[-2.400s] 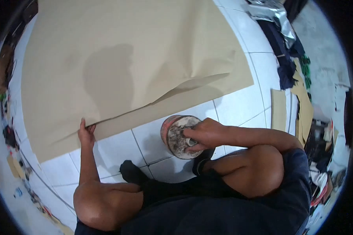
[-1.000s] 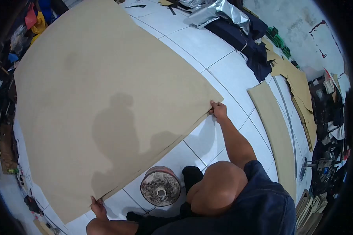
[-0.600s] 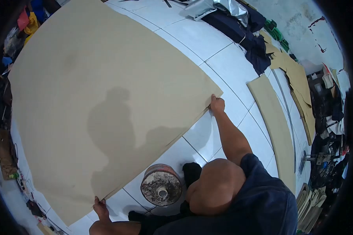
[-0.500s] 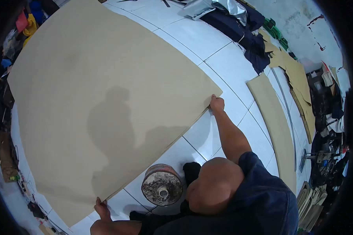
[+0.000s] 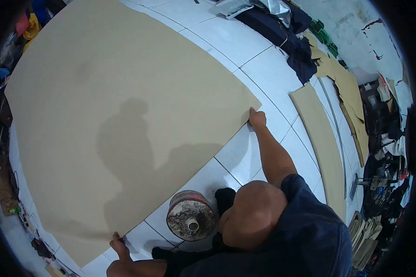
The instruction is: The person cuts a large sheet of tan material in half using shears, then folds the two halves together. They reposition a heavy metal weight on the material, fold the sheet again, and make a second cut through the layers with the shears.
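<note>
A large beige sheet [image 5: 92, 83] of board or fabric covers much of the white tiled floor. By its bottom corner, my left hand [image 5: 120, 247] pinches the near edge, a finger or thumb showing on top. My right hand [image 5: 257, 118] grips the same edge near the right corner, arm stretched out. The fingers beneath the sheet are hidden in both hands. Between my arms, close to the edge, stands a round, stained weight-like object [image 5: 191, 221] with a short metal tube on top. My shadow falls across the sheet.
On the right lie a long beige strip [image 5: 321, 147], a thin metal bar [image 5: 341, 143] and torn brown board [image 5: 344, 87]. Dark cloth with silver sheeting [image 5: 268, 23] sits at the top. Clutter lines the left side and the right wall.
The view has shifted slightly. Along the near edge, the layered rim seen before now looks like a single thin line. Both hands keep their hold in nearly the same places.
</note>
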Demonstrator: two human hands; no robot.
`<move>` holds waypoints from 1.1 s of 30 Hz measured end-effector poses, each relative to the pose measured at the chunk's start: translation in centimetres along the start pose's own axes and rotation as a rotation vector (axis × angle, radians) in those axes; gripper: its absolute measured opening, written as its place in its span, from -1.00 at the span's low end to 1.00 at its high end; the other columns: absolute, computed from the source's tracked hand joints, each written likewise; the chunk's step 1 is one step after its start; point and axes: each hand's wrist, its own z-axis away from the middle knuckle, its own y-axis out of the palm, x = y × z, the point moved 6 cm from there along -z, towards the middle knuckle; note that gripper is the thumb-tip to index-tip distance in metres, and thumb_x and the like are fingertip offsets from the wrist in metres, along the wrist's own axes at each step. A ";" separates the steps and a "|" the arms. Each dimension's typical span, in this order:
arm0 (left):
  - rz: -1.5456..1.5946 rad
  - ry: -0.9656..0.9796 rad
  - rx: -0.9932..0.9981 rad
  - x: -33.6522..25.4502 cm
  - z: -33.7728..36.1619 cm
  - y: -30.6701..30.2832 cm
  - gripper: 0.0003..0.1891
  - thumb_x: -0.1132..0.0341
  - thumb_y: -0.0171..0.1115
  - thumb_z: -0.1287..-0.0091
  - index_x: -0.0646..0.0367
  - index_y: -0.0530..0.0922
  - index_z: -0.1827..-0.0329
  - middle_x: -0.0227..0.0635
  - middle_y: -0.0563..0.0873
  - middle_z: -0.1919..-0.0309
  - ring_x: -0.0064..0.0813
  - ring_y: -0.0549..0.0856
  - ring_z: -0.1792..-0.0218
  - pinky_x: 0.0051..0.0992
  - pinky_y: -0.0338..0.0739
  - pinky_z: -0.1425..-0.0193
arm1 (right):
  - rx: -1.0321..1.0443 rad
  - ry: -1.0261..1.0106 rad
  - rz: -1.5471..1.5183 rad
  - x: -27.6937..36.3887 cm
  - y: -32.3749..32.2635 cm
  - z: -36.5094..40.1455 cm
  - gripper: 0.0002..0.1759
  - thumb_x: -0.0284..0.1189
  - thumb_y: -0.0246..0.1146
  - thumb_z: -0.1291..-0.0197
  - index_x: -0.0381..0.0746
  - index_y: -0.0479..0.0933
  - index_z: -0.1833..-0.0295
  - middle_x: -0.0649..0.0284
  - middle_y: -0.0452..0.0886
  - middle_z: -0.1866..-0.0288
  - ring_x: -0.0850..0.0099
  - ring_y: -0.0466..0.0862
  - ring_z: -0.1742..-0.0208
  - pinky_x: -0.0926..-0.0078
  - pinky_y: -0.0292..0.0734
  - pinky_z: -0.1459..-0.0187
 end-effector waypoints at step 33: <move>0.100 -0.014 -0.075 -0.4 1.8 0.2 -0.70 0.23 0.31 -0.30 0.35 0.63 0.42 -0.28 0.69 0.44 -0.51 0.61 0.53 -0.52 0.54 0.42 | 0.233 -1.347 0.756 8.2 10.9 27.4 -0.26 -0.07 0.29 -0.23 -0.11 0.27 -0.46 -0.06 0.28 -0.44 0.06 0.30 -0.46 -0.01 0.30 -0.33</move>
